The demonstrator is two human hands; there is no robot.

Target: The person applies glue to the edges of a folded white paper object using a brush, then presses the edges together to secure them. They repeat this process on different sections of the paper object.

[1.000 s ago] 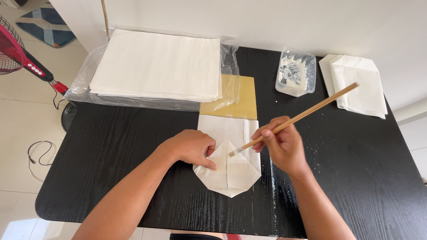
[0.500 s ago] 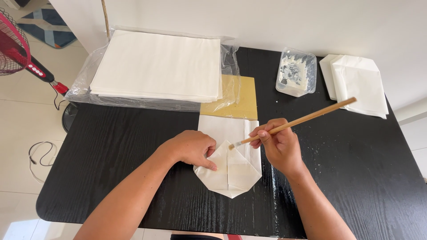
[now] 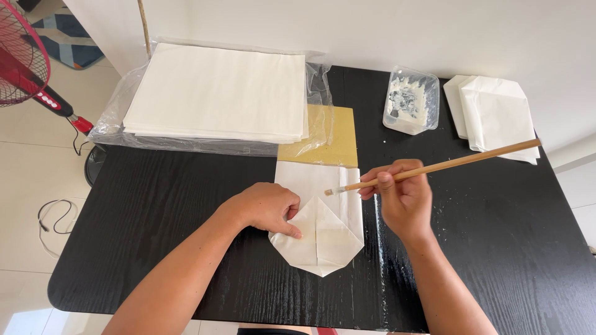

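Hiding under left hand (image 3: 264, 208): folded paper's (image 3: 323, 232) edge

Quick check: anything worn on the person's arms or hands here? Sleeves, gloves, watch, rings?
Nothing visible. Left hand and right hand are bare, without gloves, rings or watch. Both forearms are uncovered to the frame edge; no sleeves, bands or markings show.

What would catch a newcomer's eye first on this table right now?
Dead centre, the left hand presses a folded white paper bag flat on the black table, while the right hand holds a long wooden brush with its tip over the bag. Behind them lies a big stack of white sheets in clear plastic, with a smeared plastic tub to its right.
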